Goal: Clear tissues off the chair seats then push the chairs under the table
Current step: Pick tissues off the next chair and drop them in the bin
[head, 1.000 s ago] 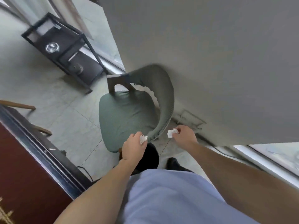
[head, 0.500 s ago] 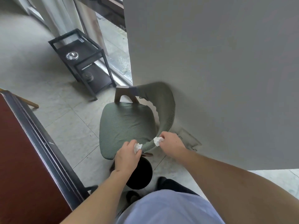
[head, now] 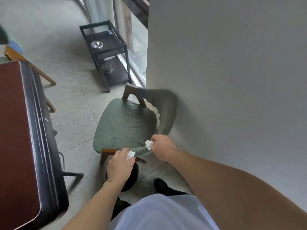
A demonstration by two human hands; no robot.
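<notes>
A green-cushioned chair (head: 126,123) with wooden legs stands on the tiled floor beside a white wall, its curved backrest toward me. My left hand (head: 118,165) holds a crumpled white tissue (head: 129,156) at the near end of the backrest. My right hand (head: 162,149) holds another crumpled white tissue (head: 149,144) and grips the backrest with it. No tissue lies on the seat. The table (head: 18,138), dark red on top with a black padded edge, is at the left.
A black metal side table (head: 106,52) with a glass ashtray stands beyond the chair by a window. Wooden legs of another chair (head: 41,75) show past the table. A round black object (head: 131,178) sits on the floor under my left hand. The white wall (head: 224,80) fills the right.
Both hands, each with its tissue, have come onto the near end of the chair's backrest. My view has lifted and swung, bringing the table's top and the side table further in.
</notes>
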